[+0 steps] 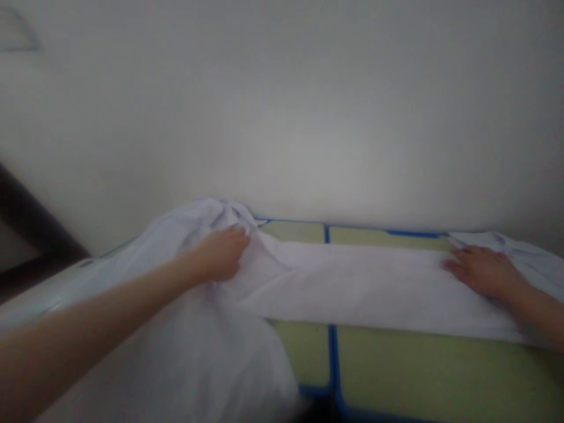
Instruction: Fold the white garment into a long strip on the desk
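A large white cloth lies across green mats, its right part a long flat strip and its left part bunched and loose. My left hand is closed on the bunched part, its fingertips partly lost in the blur and folds. Far to the right, my right hand rests palm down on the strip with the fingers stretched out. Near the right hand, more of the white fabric lies crumpled against the wall.
Green mats with blue edging lie side by side under the cloth. Behind them rises a plain pale wall. A dark brown beam or frame slants at the left edge. Something dark shows between the mats at the bottom.
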A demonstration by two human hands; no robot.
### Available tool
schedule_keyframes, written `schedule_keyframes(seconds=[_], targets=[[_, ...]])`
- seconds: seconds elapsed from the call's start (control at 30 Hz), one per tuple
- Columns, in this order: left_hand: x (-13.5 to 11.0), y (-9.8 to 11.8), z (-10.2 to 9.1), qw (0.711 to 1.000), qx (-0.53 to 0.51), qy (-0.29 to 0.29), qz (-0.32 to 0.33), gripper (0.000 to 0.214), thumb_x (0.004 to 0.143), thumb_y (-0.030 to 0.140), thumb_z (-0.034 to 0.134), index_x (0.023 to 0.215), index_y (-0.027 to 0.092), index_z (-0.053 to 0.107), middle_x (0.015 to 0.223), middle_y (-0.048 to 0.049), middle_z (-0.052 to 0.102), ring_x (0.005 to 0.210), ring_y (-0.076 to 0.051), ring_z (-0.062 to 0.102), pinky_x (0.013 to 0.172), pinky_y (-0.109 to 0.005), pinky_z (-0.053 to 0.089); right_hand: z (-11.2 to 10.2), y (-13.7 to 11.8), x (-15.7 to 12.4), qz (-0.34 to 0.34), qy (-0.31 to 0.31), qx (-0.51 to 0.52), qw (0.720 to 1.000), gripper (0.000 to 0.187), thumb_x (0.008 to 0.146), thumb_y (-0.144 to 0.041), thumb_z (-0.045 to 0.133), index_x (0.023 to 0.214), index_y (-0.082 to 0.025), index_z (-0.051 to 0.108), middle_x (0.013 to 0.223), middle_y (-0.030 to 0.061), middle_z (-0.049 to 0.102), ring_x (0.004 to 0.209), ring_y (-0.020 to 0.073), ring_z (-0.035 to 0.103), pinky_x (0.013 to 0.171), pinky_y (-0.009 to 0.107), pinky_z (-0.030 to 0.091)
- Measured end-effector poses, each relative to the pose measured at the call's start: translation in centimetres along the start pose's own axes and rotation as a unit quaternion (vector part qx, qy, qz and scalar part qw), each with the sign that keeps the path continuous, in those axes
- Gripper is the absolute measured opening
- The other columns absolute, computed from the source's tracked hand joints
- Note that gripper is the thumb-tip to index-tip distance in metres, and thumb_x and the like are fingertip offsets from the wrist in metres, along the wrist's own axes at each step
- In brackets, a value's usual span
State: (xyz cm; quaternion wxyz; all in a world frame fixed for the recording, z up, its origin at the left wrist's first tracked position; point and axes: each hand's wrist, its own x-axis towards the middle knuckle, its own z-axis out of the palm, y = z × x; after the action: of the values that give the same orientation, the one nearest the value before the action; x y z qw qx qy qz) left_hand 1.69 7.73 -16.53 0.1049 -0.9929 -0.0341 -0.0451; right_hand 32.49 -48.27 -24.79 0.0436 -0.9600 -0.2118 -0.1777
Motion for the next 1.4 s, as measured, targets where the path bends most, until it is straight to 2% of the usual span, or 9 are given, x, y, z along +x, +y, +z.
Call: schedule_keyframes(seconds=[0.07, 0.17, 0.27, 0.43, 0.6, 0.77, 0.93, 1.2, 1.4], targets=[[-0.8, 1.3, -0.3, 0.994, -0.098, -0.019, 0.052, 0.039, 0.074, 0.041, 0.054, 0.103, 0.016, 0.059, 0.107, -0.0113, 0.059, 0.095, -0.024, 0.055, 0.083, -0.032, 0.040, -1.4, -4.8, 0.7, -0.095, -0.027, 0.012, 0.995, 0.051, 0.082, -0.053, 0.038, 0.108, -0.016, 0.062, 0.115, 0.0177, 0.057, 0.107, 0.0320, 0.051, 0.095, 0.047, 0.033], [-2.3, 2.9, 0.2, 0.957, -0.222, -0.149, 0.115, 0.038, 0.073, 0.050, 0.054, 0.091, 0.018, 0.063, 0.088, -0.0041, 0.063, 0.075, -0.017, 0.057, 0.067, -0.024, 0.042, -2.6, -13.6, 1.6, -0.203, -0.051, 0.093, 0.973, 0.051, 0.086, -0.052, 0.035, 0.120, -0.020, 0.055, 0.125, 0.0095, 0.053, 0.114, 0.0258, 0.047, 0.100, 0.041, 0.033], [-3.3, 3.4, 1.0, 0.943, -0.261, -0.168, 0.121, 0.033, 0.070, 0.047, 0.058, 0.084, 0.017, 0.064, 0.085, -0.0025, 0.064, 0.074, -0.016, 0.056, 0.065, -0.023, 0.040, -2.5, -21.6, 2.0, -0.304, -0.081, 0.156, 0.937, 0.051, 0.086, -0.051, 0.038, 0.122, -0.018, 0.053, 0.126, 0.0104, 0.051, 0.116, 0.0243, 0.046, 0.099, 0.040, 0.034], [-3.2, 2.5, 1.8, 0.928, -0.290, -0.203, 0.114, 0.028, 0.076, 0.041, 0.052, 0.080, 0.017, 0.064, 0.076, -0.0006, 0.065, 0.068, -0.014, 0.057, 0.061, -0.022, 0.040, -0.9, -28.3, 2.9, -0.390, -0.121, 0.165, 0.898, 0.029, 0.084, -0.039, 0.047, 0.095, -0.017, 0.062, 0.095, 0.0090, 0.064, 0.087, 0.0196, 0.056, 0.080, 0.031, 0.042], [-2.5, 1.5, 1.7, 0.953, -0.221, -0.194, 0.066, 0.027, 0.070, 0.041, 0.056, 0.074, 0.016, 0.066, 0.071, -0.0031, 0.065, 0.063, -0.016, 0.056, 0.057, -0.024, 0.039, 0.2, -29.4, 4.8, -0.337, -0.068, 0.167, 0.924, 0.024, 0.086, -0.034, 0.044, 0.085, -0.017, 0.061, 0.086, 0.0075, 0.063, 0.079, 0.0176, 0.054, 0.072, 0.028, 0.041], [-2.5, 2.2, 0.1, 0.942, -0.227, -0.235, 0.081, 0.039, 0.058, 0.049, 0.066, 0.082, 0.018, 0.066, 0.076, -0.0027, 0.065, 0.066, -0.017, 0.057, 0.057, -0.024, 0.039, 0.5, -26.6, 6.1, -0.345, -0.089, 0.202, 0.912, 0.032, 0.084, -0.042, 0.047, 0.099, -0.018, 0.061, 0.101, 0.0080, 0.062, 0.093, 0.0190, 0.054, 0.082, 0.031, 0.042], [-1.0, 4.7, 0.4, 0.948, -0.294, -0.107, 0.055, 0.050, 0.081, 0.059, 0.035, 0.085, 0.017, 0.062, 0.079, -0.0040, 0.063, 0.068, -0.015, 0.055, 0.060, -0.023, 0.037, -0.1, -25.0, 7.2, -0.326, -0.080, 0.195, 0.922, 0.034, 0.087, -0.038, 0.040, 0.099, -0.018, 0.065, 0.107, 0.0079, 0.063, 0.102, 0.0215, 0.054, 0.092, 0.037, 0.039], [2.2, 5.0, 3.6, 0.950, -0.289, -0.105, 0.045, 0.039, 0.082, 0.047, 0.041, 0.091, 0.016, 0.063, 0.092, -0.0059, 0.066, 0.082, -0.019, 0.059, 0.071, -0.027, 0.041, -2.0, -30.6, 7.1, -0.428, -0.267, 0.156, 0.849, 0.021, 0.075, -0.022, 0.051, 0.089, -0.022, 0.068, 0.085, -0.0003, 0.069, 0.072, 0.0143, 0.060, 0.065, 0.023, 0.044], [1.2, 4.7, 2.3, 0.988, -0.150, 0.006, -0.033, 0.034, 0.079, 0.043, 0.047, 0.097, 0.017, 0.061, 0.098, -0.0113, 0.063, 0.090, -0.025, 0.058, 0.081, -0.037, 0.041, -0.9, -30.1, 8.4, -0.362, -0.165, 0.128, 0.908, 0.032, 0.073, -0.035, 0.059, 0.101, -0.018, 0.064, 0.102, 0.0068, 0.065, 0.090, 0.0197, 0.059, 0.078, 0.028, 0.044]])
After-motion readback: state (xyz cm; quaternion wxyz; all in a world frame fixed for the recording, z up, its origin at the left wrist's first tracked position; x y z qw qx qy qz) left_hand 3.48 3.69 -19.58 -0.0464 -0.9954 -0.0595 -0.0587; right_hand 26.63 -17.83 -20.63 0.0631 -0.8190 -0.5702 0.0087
